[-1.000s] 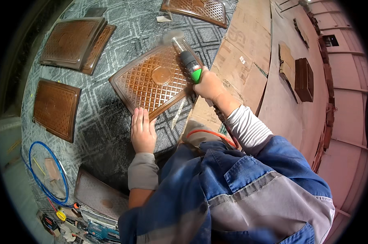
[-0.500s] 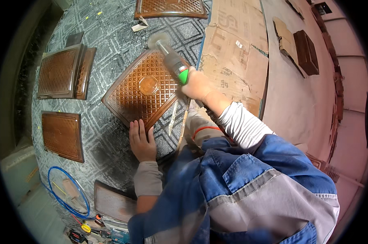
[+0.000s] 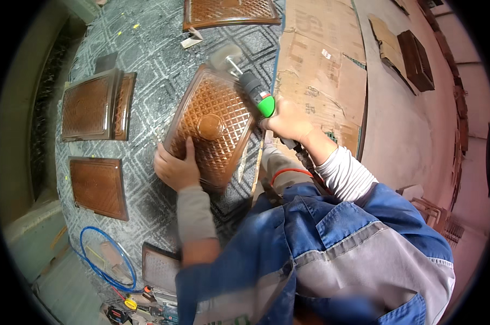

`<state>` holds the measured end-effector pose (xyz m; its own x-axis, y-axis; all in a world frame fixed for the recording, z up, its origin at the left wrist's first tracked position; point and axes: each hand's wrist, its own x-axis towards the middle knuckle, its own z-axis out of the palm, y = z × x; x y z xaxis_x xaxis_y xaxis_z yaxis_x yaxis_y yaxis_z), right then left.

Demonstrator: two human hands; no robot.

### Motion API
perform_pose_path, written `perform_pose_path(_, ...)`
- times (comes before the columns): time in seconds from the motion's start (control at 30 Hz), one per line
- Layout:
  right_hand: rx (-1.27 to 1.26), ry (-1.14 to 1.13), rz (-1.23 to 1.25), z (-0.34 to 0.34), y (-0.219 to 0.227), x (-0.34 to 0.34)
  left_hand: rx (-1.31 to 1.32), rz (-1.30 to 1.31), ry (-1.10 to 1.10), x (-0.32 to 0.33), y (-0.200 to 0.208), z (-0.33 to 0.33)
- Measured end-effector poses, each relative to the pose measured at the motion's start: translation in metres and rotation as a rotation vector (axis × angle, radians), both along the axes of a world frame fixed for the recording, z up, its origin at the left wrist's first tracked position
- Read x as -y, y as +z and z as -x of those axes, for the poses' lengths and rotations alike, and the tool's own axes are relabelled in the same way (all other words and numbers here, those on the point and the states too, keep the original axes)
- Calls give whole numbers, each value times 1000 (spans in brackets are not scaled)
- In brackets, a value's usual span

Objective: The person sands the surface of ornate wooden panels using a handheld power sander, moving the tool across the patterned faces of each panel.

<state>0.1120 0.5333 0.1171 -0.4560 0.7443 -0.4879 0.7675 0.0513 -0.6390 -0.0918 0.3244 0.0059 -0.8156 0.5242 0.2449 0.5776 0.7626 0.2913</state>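
A brown, glossy panel with a raised diamond pattern and a round medallion lies slanted on the patterned grey carpet in front of me. My left hand grips its left edge, the thumb lying over the patterned face. In my right hand is a black and green die grinder, fist closed round its body. The blurred spinning wheel on its thin shaft is at the panel's far corner. Whether the wheel touches the edge I cannot tell. A dark hose trails from the tool's rear.
Similar panels lie at left: a stacked pair, a single one, and another at the far edge. A blue hose coil and assorted tools are lower left. Flattened cardboard lies right; a dark brown block sits beyond.
The panel has turned so its far corner points more upward. My left hand has shifted left and up from its near corner onto its left edge. The grinder tilts more leftward.
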Motion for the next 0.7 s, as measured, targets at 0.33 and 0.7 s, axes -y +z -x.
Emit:
perform_pose_path(0.33,132,432,-67,69,-11,78,15,-26,-2,46,-7,-82)
perform_pose_path(0.7,132,366,-95,95,-14,77,38,-17,-90,50,-5,-83)
